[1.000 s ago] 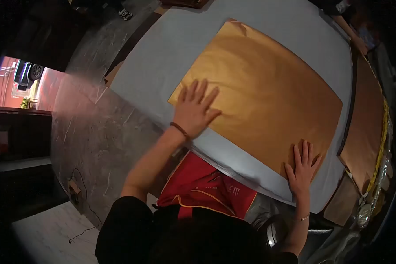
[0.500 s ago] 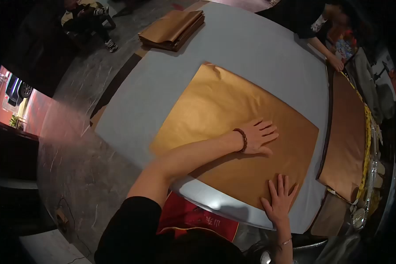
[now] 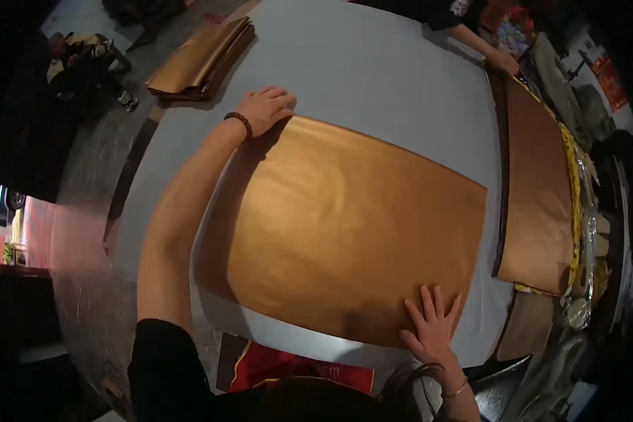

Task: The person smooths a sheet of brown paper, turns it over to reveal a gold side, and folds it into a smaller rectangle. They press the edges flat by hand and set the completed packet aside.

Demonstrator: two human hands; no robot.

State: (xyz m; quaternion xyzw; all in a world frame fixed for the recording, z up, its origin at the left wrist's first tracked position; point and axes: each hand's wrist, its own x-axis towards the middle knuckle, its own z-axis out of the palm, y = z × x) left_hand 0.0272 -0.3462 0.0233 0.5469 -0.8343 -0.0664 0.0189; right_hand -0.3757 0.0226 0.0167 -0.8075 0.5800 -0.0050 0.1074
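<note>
A gold-brown sheet (image 3: 359,225), which looks like leather or coated fabric, lies spread on a grey table (image 3: 373,70). My left hand (image 3: 264,111), with a dark bead bracelet on the wrist, rests at the sheet's far left corner. Its fingers are stretched out and lie over the edge; the thumb points along the top edge. Near the front right corner my right hand (image 3: 432,329) presses flat on the sheet, fingers spread. Under my left arm the sheet's left side is in shadow.
A stack of folded brown sheets (image 3: 204,60) sits at the table's far left. To the right lies another brown sheet (image 3: 538,190) edged by a yellow tape measure (image 3: 577,204), with a co-worker's hand (image 3: 503,62) at its far end. Another person (image 3: 84,67) sits beyond the table.
My left hand has moved from the middle of the sheet to its far left corner. My right hand stays flat near the front right corner. The view has shifted, and the sheet looks smoother.
</note>
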